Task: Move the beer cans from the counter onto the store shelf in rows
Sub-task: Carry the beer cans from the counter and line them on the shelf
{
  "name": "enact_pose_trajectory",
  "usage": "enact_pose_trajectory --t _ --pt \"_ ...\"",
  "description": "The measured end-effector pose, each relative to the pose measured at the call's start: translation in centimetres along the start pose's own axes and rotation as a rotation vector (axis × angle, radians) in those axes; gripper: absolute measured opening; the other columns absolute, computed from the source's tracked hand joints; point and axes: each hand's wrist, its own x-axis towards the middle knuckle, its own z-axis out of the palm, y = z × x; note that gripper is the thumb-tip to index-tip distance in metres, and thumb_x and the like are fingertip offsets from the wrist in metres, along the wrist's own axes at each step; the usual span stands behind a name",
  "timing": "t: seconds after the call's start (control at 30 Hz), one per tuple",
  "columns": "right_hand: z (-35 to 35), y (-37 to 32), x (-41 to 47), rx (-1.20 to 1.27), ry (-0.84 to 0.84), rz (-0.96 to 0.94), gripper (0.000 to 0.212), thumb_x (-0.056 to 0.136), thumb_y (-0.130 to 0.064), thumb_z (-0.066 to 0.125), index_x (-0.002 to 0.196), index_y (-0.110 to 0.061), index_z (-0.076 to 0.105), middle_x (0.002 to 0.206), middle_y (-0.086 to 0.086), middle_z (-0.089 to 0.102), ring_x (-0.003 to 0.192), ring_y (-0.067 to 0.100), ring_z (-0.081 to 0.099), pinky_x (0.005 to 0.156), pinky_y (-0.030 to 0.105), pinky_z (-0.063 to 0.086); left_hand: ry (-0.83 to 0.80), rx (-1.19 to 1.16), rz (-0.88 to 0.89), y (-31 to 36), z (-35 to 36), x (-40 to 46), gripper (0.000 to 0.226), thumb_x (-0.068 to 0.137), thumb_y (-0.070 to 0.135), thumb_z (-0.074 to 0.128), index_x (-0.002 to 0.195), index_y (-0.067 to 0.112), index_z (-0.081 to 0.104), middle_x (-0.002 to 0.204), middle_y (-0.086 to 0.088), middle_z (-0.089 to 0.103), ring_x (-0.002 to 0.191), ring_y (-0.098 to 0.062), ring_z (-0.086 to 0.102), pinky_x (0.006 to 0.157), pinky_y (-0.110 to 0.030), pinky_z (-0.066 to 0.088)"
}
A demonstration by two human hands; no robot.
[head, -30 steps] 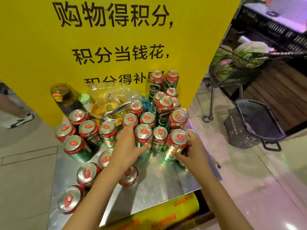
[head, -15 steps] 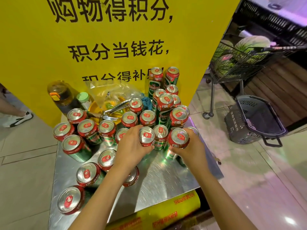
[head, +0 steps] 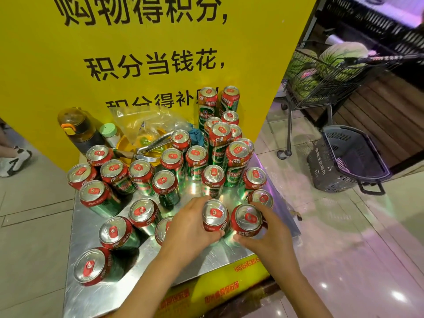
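Several red-and-green beer cans stand on a shiny metal counter point(head: 114, 290) in front of a yellow sign. My left hand point(head: 188, 228) grips one can point(head: 214, 214) by its side, lifted a little toward me. My right hand point(head: 271, 237) grips a second can point(head: 247, 219) right beside it; the two cans touch. Another can point(head: 261, 198) stands just behind my right hand. More cans, some stacked two high point(head: 219, 143), crowd the back right of the counter. No shelf is in view.
A brown bottle point(head: 75, 127), a small green-capped bottle point(head: 110, 134), a plastic bag and a yellow bowl with tongs point(head: 146, 148) sit at the counter's back. A shopping cart with watermelons point(head: 332, 67) and a grey basket point(head: 348, 157) stand on the floor to the right.
Both hands closed on a can each among the cluster and have pulled the two cans back toward the counter's front edge, side by side.
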Motion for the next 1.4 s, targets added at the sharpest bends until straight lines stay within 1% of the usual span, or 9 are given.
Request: enact_pose_trajectory --t 0.13,0.33,0.53,0.67,0.9,1.03,1.1,1.2,1.4 --pt "-0.8 0.8 -1.0 0.008 0.015 0.004 0.064 0.057 -0.012 0.088 0.096 -0.049 0.054 0.098 -0.031 0.064 0.096 -0.012 0.057 0.076 0.001 0.042 -0.005 -0.002 0.005 0.3 0.9 -1.0 0.079 0.064 0.039 0.08 0.133 0.026 0.043 0.128 0.011 0.051 0.114 -0.009 0.051 0.083 -0.01 0.031" --pt "-0.7 1.2 -1.3 0.08 -0.006 0.006 0.065 0.058 -0.02 0.084 0.099 -0.057 0.052 0.102 -0.029 0.061 0.101 -0.008 0.056 0.079 0.005 0.044 0.016 -0.114 -0.011 -0.1 2.2 -1.8 0.078 0.066 0.036 0.08 0.132 0.028 0.04 0.125 0.014 0.047 0.116 -0.006 0.047 0.09 -0.014 0.033" --pt "0.3 2.4 -1.8 0.195 -0.06 0.047 0.071 0.065 -0.002 0.082 0.115 -0.038 0.047 0.111 -0.032 0.058 0.106 -0.008 0.056 0.08 0.004 0.043 0.023 -0.372 -0.111 -0.7 3.7 -2.9 0.086 0.068 0.024 0.082 0.136 0.03 0.031 0.128 0.019 0.04 0.118 0.004 0.039 0.086 0.008 0.024" --pt "0.6 3.0 -1.6 0.244 -0.072 0.104 0.063 0.068 -0.01 0.082 0.116 -0.035 0.051 0.11 -0.024 0.063 0.106 0.0 0.06 0.08 0.009 0.048 0.054 -0.478 -0.137 -0.8 4.2 -2.9 0.074 0.066 0.016 0.083 0.121 0.039 0.039 0.116 0.027 0.049 0.105 0.019 0.047 0.082 0.004 0.032" --pt "-0.2 2.7 -2.2 0.303 -0.011 0.175 0.064 0.057 -0.01 0.088 0.108 -0.035 0.059 0.101 -0.017 0.069 0.096 -0.001 0.064 0.077 0.015 0.05 0.123 -0.54 -0.171 -0.3 3.9 -3.5 0.061 0.059 0.016 0.086 0.104 0.04 0.052 0.103 0.022 0.063 0.097 0.013 0.055 0.08 -0.001 0.039" --pt "-2.1 2.1 -3.6 0.352 0.003 0.136 0.066 0.046 -0.025 0.089 0.106 -0.03 0.062 0.099 -0.01 0.071 0.092 0.007 0.066 0.077 0.023 0.052 0.143 -0.598 -0.176 0.8 3.1 -5.7 0.057 0.059 0.017 0.087 0.103 0.038 0.056 0.101 0.017 0.066 0.095 0.009 0.059 0.084 -0.008 0.043" --pt "-3.1 1.4 -4.4 0.394 -0.008 0.104 0.063 0.043 -0.028 0.087 0.1 -0.029 0.063 0.095 -0.011 0.072 0.087 0.007 0.067 0.069 0.018 0.052 0.181 -0.623 -0.203 1.5 2.7 -7.3 0.057 0.059 0.02 0.087 0.103 0.038 0.057 0.101 0.019 0.066 0.095 0.01 0.058 0.088 -0.013 0.045" --pt "-4.1 0.5 -5.4 0.443 -0.068 0.06 0.069 0.038 -0.037 0.083 0.104 -0.028 0.062 0.093 -0.011 0.072 0.085 0.006 0.068 0.066 0.016 0.053 0.282 -0.666 -0.245 2.7 2.1 -10.1 0.057 0.059 0.016 0.087 0.102 0.038 0.056 0.1 0.019 0.065 0.092 0.014 0.057 0.078 -0.005 0.045" --pt "-4.5 -0.9 -8.2 0.451 -0.273 -0.015 0.069 0.043 -0.02 0.093 0.102 -0.033 0.06 0.091 -0.022 0.071 0.085 -0.004 0.066 0.071 0.015 0.053 0.583 -0.759 -0.33 4.8 1.8 -18.0 0.053 0.058 0.008 0.086 0.1 0.028 0.06 0.094 0.006 0.07 0.088 -0.005 0.064 0.069 -0.011 0.05"
